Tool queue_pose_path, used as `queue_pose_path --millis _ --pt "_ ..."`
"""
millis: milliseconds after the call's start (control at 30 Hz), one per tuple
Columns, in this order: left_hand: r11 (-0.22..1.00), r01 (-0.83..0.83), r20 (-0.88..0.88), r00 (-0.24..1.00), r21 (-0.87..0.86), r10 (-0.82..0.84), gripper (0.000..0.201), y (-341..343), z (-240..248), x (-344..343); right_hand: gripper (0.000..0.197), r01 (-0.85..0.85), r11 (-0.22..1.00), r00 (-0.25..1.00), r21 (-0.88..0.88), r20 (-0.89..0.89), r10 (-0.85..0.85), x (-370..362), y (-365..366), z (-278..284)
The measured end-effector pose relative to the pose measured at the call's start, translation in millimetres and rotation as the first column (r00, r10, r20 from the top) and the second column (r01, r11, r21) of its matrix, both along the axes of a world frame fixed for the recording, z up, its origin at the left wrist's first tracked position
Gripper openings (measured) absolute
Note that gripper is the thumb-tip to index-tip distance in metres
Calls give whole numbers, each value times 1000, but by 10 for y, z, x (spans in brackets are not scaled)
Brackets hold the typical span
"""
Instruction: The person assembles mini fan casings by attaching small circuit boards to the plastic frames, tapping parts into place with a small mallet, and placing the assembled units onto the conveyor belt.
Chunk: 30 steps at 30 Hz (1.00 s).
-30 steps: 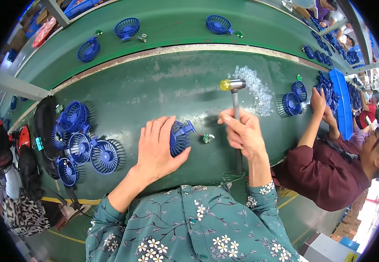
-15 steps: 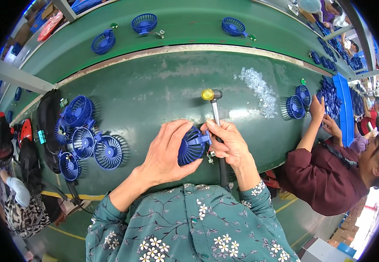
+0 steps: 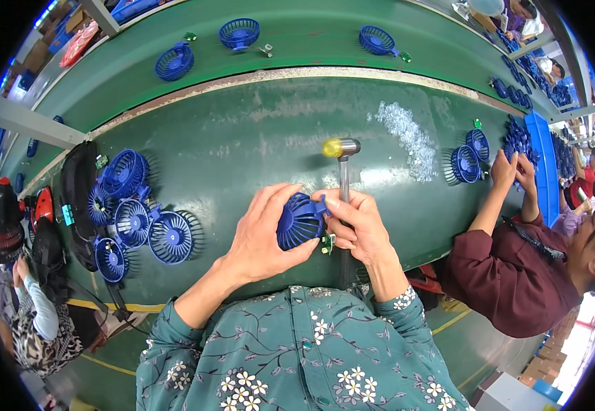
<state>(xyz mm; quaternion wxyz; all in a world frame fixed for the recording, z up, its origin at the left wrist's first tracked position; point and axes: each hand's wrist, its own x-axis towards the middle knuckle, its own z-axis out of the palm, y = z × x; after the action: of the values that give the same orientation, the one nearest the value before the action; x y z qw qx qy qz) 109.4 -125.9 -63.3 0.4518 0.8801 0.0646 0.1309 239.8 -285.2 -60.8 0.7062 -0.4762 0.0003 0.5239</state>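
Note:
My left hand (image 3: pixel 263 229) is closed around a blue plastic fan cage (image 3: pixel 296 225), its slatted round side showing. A short blue bracket juts from the cage toward my right hand (image 3: pixel 359 229). That hand is wrapped round the handle of a small mallet (image 3: pixel 344 181) with a yellow face and a metal head, which points away from me. My right thumb and forefinger are at the tip of the bracket. Below the bracket hangs a small green circuit board (image 3: pixel 328 242), apparently joined to the cage; its attachment is hidden.
Several blue fan cages (image 3: pixel 171 238) lie at the left beside a black bag (image 3: pixel 78 205). Small clear pieces (image 3: pixel 407 140) are heaped at the far right. More cages lie on the green conveyor (image 3: pixel 304 44). A co-worker (image 3: pixel 516 274) works at the right by a blue bin (image 3: pixel 542 168).
The mallet's head has shifted slightly right, and the fan cage has turned a little in my hands. Cages on the conveyor have moved right. The co-worker's hands have come together.

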Motion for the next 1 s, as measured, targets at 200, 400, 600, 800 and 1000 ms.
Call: queue_pose_path --millis 200,400,600,800,1000 --pt "997 -27 -111 993 69 35 88 59 150 -1 17 170 961 924 -219 375 -79 -142 92 103" --pt "856 -103 -259 965 -506 -37 39 563 261 41 13 228 934 774 -275 634 -2 -29 131 66" --pt "604 -404 95 874 687 476 29 1579 647 213 17 193 931 875 -310 484 -20 7 70 -36" --pt "383 -341 160 888 858 431 38 2459 174 628 20 -47 961 972 -273 208 107 -9 135 -200" --pt "234 -280 203 930 931 305 34 2601 -304 1055 20 -87 965 978 -249 163 130 38 160 -159"
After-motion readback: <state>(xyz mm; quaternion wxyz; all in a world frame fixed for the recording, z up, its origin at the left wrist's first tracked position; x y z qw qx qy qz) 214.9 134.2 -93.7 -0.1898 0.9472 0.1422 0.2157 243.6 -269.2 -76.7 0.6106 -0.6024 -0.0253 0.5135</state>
